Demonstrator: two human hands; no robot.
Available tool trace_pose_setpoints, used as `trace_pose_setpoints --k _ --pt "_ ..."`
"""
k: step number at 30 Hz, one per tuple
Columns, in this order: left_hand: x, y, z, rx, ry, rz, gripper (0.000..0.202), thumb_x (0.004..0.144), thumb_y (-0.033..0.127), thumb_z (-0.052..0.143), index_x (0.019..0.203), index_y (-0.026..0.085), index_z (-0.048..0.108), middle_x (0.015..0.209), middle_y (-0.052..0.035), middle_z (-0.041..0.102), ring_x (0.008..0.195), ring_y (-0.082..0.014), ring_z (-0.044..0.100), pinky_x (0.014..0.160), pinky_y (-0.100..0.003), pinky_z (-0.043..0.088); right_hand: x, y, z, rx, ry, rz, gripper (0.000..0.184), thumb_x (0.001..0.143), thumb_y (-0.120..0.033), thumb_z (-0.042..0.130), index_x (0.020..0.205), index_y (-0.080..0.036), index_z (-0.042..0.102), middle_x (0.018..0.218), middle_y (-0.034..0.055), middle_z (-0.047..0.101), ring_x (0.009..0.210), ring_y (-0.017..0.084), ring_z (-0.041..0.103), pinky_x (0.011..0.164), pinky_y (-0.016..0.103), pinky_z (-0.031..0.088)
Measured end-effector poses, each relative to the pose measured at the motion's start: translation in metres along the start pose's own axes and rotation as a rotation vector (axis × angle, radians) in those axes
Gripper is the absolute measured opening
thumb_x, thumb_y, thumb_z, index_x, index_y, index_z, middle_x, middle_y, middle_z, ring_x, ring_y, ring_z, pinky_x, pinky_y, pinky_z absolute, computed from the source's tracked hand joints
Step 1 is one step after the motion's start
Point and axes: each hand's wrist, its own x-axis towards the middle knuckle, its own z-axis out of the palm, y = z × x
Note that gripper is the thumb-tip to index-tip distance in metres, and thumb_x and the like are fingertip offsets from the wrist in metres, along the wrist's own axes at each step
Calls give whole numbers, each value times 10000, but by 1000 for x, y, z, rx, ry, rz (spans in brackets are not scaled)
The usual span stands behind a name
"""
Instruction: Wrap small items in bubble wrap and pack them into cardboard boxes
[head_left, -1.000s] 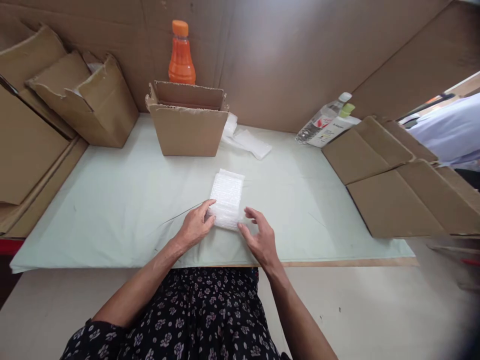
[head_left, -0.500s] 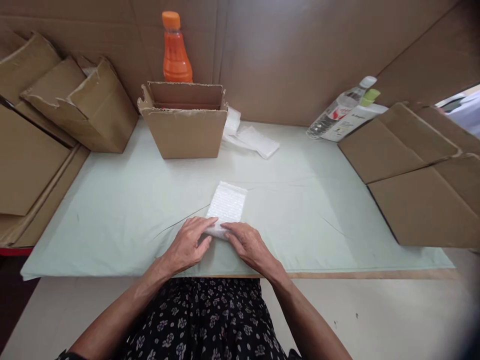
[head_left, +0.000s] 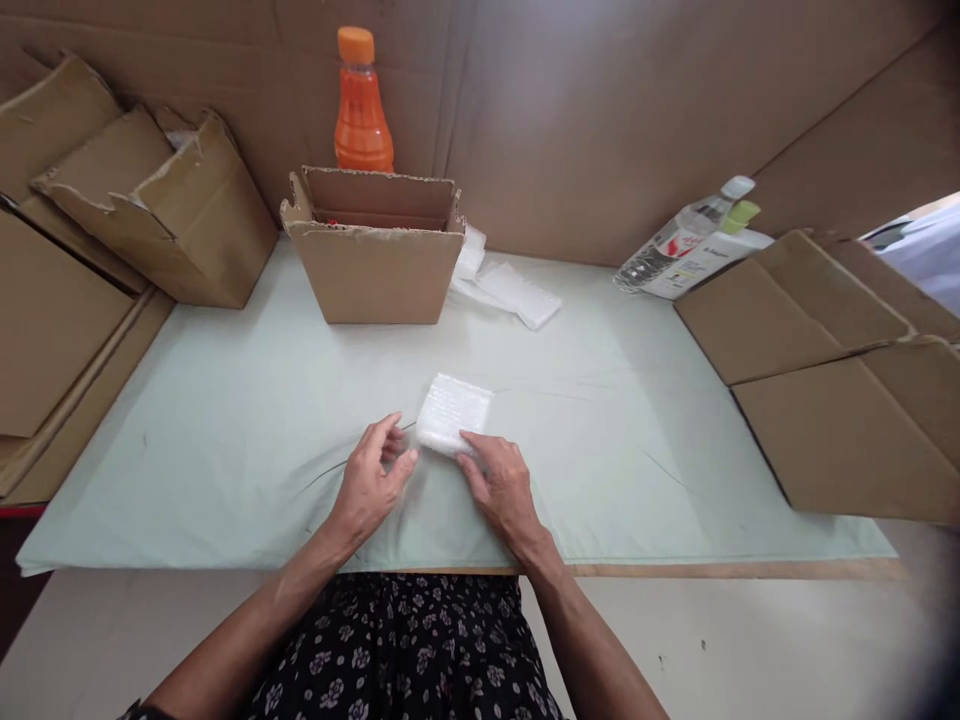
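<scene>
A small white bubble-wrap bundle [head_left: 454, 412] lies folded on the pale green cloth [head_left: 225, 420] in front of me. My right hand [head_left: 496, 482] presses its near edge, fingers laid flat on the wrap. My left hand [head_left: 371, 478] hovers just left of the bundle, fingers loosely curled and apart, holding nothing. An open cardboard box [head_left: 375, 250] stands behind the bundle, toward the back of the table.
An orange bottle [head_left: 361, 105] stands behind the box. More white wrap [head_left: 517, 290] lies to the box's right. A clear bottle and a white packet [head_left: 694, 245] lean at back right. Flat cardboard [head_left: 825, 370] fills the right side, boxes [head_left: 157, 210] the left.
The bubble wrap has been folded over from its near end and is now shorter. My left hand has come off it and drawn slightly to the left.
</scene>
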Motion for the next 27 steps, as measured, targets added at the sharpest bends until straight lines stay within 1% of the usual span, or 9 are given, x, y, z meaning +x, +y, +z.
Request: trace_pose_setpoints --k 3,6,8,12,15,17,21,24,27 --pt "-14 3 3 -439 -102 -254 609 811 372 711 1356 165 538 1249 -137 665 1120 -248 662 987 -415 526 -1 -7 0 240 -12 159 281 987 -363 577 1208 -242 703 1114 78 781 962 256 731 842 395 585" --pt "-17 10 13 -736 -209 -341 579 711 320 774 1237 147 604 1177 -124 711 1145 -275 662 1032 -419 499 -10 -24 -5 452 -141 191 266 990 -393 570 1138 -233 722 1048 53 791 899 229 744 765 337 598" --pt "-14 13 18 -801 -218 -374 525 678 320 782 1149 143 633 1099 -109 733 1103 -277 675 1000 -407 512 -14 -30 -11 425 -95 161 244 983 -392 586 1094 -235 737 1059 68 781 959 246 732 839 374 589" --pt "-11 18 13 -662 -184 -292 607 731 362 752 1284 165 598 1216 -104 714 1136 -257 662 978 -373 526 -10 -20 -30 331 117 225 331 935 -451 655 1184 -239 709 1219 122 715 1087 280 680 963 465 545" --pt "-15 22 8 -349 -274 -161 622 758 317 722 1348 182 582 1254 -104 707 1112 -252 667 962 -360 534 0 -13 -35 538 -62 235 502 889 -536 686 1285 -230 657 1236 114 720 1010 251 703 862 398 590" --pt "-18 24 7 -161 -265 -82 621 769 292 706 1368 191 577 1293 -112 690 1137 -261 655 1002 -375 518 7 -17 -32 610 -152 202 473 858 -537 718 1217 -229 692 1154 86 754 978 240 710 846 363 594" --pt "-22 25 3 -240 -284 -39 797 740 339 742 1475 175 480 1420 -143 598 1251 -290 592 1053 -380 483 12 -34 -20 694 -54 256 289 903 -470 682 1064 -232 707 930 39 757 808 196 698 735 302 592" --pt "-25 24 -5 -303 -465 -70 669 756 283 687 1401 152 563 1216 -96 686 1042 -242 635 878 -314 508 12 -36 -20 773 -54 267 315 887 -464 707 1100 -234 671 958 50 745 808 195 702 714 297 601" --pt "-29 22 -14 -198 -479 -84 494 760 157 560 1239 154 678 988 -34 706 857 -187 602 758 -275 460 9 -28 -28 730 -73 193 450 860 -429 744 1259 -258 628 1121 83 737 976 219 713 862 339 605"
